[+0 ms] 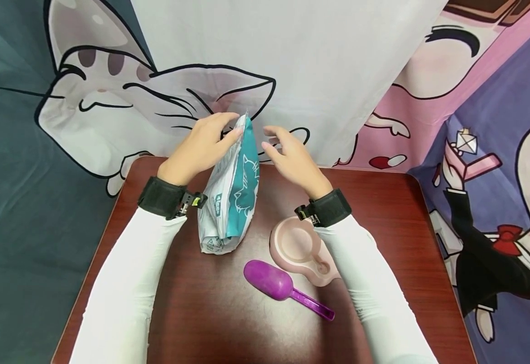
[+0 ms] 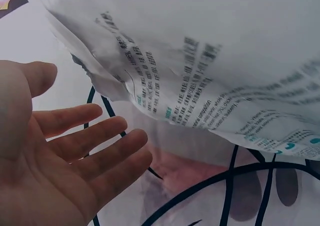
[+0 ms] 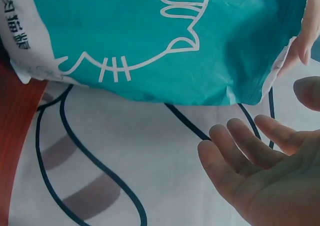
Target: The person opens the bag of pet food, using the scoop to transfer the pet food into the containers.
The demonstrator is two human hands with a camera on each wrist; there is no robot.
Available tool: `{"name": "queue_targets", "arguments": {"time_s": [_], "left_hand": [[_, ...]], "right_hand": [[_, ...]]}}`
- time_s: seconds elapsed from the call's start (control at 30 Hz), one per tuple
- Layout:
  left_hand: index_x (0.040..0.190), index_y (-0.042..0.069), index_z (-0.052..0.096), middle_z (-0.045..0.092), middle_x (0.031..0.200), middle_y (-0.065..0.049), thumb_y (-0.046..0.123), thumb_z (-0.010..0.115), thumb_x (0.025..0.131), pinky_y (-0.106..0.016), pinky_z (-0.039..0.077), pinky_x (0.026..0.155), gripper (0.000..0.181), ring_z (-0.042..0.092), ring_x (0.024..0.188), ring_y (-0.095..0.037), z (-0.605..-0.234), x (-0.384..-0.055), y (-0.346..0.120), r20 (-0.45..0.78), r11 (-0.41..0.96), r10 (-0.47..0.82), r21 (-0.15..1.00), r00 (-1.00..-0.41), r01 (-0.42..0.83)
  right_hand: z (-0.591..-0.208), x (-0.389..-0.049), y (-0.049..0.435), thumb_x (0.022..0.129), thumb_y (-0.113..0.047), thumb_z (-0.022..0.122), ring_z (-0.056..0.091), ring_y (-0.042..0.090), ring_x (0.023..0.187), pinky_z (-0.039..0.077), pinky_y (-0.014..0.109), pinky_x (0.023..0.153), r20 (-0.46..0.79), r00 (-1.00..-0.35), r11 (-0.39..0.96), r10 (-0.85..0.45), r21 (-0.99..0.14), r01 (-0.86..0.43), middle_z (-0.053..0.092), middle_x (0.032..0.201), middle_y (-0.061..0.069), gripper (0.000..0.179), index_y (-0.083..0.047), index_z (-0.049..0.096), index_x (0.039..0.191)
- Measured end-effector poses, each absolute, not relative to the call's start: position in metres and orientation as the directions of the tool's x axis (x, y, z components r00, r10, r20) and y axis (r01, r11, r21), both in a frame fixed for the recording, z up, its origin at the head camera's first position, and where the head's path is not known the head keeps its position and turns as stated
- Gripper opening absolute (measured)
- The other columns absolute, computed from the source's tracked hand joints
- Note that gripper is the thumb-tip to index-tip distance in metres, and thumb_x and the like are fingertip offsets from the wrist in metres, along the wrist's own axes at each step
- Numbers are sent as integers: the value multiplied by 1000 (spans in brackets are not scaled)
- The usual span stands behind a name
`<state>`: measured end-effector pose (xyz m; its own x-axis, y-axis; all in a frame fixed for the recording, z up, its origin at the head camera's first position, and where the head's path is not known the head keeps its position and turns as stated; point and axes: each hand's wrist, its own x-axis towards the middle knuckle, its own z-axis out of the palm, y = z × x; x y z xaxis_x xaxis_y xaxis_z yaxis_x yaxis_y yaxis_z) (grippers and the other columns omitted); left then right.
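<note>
A white and teal bag [image 1: 239, 192] with a cat outline stands upright on the table, its top edge narrow and crimped. Beside the top of the bag on the left is my left hand [image 1: 203, 146], fingers extended; in the left wrist view, a gap shows between the relaxed fingers [image 2: 110, 136] and the printed white side. My right hand [image 1: 294, 159] hovers to the right of the bag, apart from it, fingers loosely bent and holding nothing. In the right wrist view the teal side [image 3: 150, 46] lies just beyond the right fingertips [image 3: 217, 133].
A purple scoop [image 1: 269, 280] lies on the brown table [image 1: 201, 313], handle toward the lower right. Behind it sits a pink dish [image 1: 294, 245] with a round hollow, partly covered by my right forearm. A cartoon-print cloth [image 1: 328, 65] hangs behind the table.
</note>
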<state>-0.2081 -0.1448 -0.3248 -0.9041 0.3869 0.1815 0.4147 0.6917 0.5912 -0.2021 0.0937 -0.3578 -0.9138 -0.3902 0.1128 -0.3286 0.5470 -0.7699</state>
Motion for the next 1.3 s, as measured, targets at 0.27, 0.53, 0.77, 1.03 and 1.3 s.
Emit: {"name": "queue_targets", "arguments": {"time_s": [0.27, 0.53, 0.77, 1.03, 1.3], "left_hand": [[153, 1, 46, 54, 151, -20, 42, 45, 110, -53, 44, 113, 60, 54, 137, -34, -318, -216, -137, 97, 715, 401, 588, -911, 378], [134, 2, 62, 68, 119, -17, 39, 46, 110, -46, 50, 99, 47, 62, 111, -27, -316, -223, -130, 99, 720, 431, 562, -897, 408], [101, 6, 67, 55, 72, -7, 25, 48, 106, -34, 44, 59, 27, 53, 66, -22, -317, -226, -124, 160, 745, 378, 532, -912, 402], [78, 9, 58, 42, 59, 0, 18, 51, 98, -31, 33, 49, 23, 46, 56, -20, -315, -229, -120, 175, 773, 296, 533, -939, 344], [79, 7, 59, 50, 65, -5, 23, 51, 103, -37, 43, 60, 30, 56, 67, -27, -318, -231, -113, 167, 810, 262, 498, -951, 311]], "right_hand": [[-358, -212, 78, 109, -39, 49, 58, 18, 131, 51, 37, 106, 83, -921, 524, -380, -802, -288, 58, 147, 4, 51, -14, 47, 153], [-361, -222, 65, 110, -34, 48, 67, 28, 110, 56, 30, 88, 70, -922, 407, -381, -883, -235, 64, 129, 7, 41, -13, 53, 144], [-364, -227, 56, 112, -29, 46, 63, 35, 100, 53, 36, 82, 51, -923, 345, -381, -918, -194, 64, 116, 13, 33, -8, 56, 135], [-369, -236, 44, 114, -31, 37, 62, 19, 88, 54, 48, 85, -61, -925, 179, -375, -984, -8, 60, 101, 6, 27, -9, 52, 114], [-371, -245, 39, 112, -45, 39, 59, 14, 65, 50, 26, 63, -162, -903, -16, -398, -983, 183, 56, 75, 1, 43, -11, 58, 93]]}}
